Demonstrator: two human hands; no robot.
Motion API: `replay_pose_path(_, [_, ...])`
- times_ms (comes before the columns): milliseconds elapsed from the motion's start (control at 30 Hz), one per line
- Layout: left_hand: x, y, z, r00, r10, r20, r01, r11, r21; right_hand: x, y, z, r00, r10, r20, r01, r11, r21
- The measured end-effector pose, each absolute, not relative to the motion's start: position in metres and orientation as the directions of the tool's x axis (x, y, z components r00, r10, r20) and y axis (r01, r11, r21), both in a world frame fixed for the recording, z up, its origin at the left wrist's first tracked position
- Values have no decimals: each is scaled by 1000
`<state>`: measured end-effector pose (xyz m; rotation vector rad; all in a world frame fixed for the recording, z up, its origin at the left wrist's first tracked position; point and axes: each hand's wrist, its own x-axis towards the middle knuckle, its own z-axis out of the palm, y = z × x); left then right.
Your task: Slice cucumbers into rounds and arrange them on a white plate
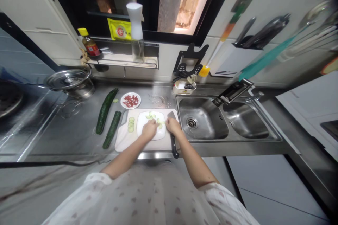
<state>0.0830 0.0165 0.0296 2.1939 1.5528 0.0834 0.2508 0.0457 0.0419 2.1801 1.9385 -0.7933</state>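
Left hand: the left hand (149,130) rests over the near middle of the round white plate (142,122), knuckles up and fingers curled in together; whether they pinch anything cannot be told.
Right hand: the right hand (173,125) sits at the plate's right rim with its fingers bunched and pointing left; whether they are clamped on a slice is hidden.
Slices between the hands: a few pale green cucumber slices (160,123) lie on the plate's right part, just left of the right fingers and just right of the left hand. The right hand is the nearer one.
Far slices: more thin cucumber slices (151,115) lie along the plate's far rim, just beyond the left fingers.
Loose slices: a short stack of slices (131,125) lies on the white rectangular cutting board (124,142), left of the plate and apart from both hands.
Knife: the black-handled kitchen knife (174,147) lies on the board's right edge, its long axis running near to far. The blade tip shows beyond the right hand and the handle is bare beside the wrist.
Whole cucumbers: two long dark green cucumbers (105,109) lie slanted on the steel surface (74,133), left of the board.
Beyond: a small white dish of red pieces (130,100) stands far of the board, and the steel sink (203,121) is to the right.
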Motion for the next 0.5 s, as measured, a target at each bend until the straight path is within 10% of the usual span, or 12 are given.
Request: replay_pose_path(500, [83,16,36,400,889,-222,884,-310,349,245,45,44,66,894,-444,953,-188,-237])
